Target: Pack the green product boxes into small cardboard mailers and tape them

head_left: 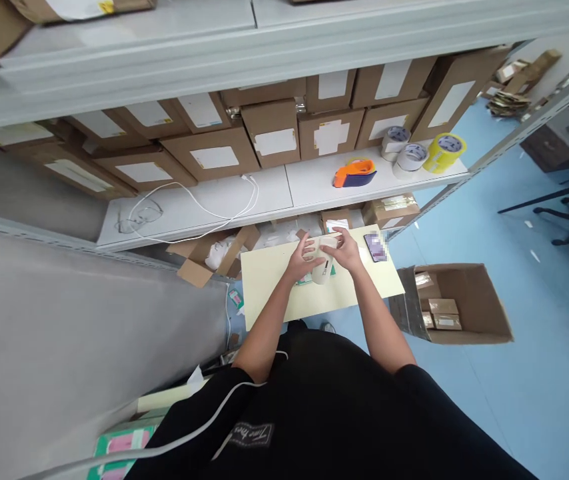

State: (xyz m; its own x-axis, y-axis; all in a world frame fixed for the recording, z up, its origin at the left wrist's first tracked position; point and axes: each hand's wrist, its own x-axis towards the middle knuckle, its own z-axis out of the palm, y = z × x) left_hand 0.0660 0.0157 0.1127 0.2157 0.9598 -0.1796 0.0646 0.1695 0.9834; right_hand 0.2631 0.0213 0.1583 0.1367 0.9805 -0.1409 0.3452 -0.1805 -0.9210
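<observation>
Over a pale yellow board (265,283), I hold a whitish cylindrical container (322,270) with small dark print on its side. My left hand (300,260) is curled against its left side, fingers partly spread and thumb touching it. From the right, my right hand (346,251) grips the upper part, its thumb lying across the front. A green-and-white packet (305,279) lies on the board, partly hidden behind the container and my left hand. To the right of my hands, a phone (375,247) rests on the board.
An open carton (479,303) holding small boxes stands right. Boxes (227,155) line the shelf; a white cable (189,193), glasses (139,217), an orange tape dispenser (354,173) and tape rolls (411,160) lie there. Another open carton (194,272) sits below, left.
</observation>
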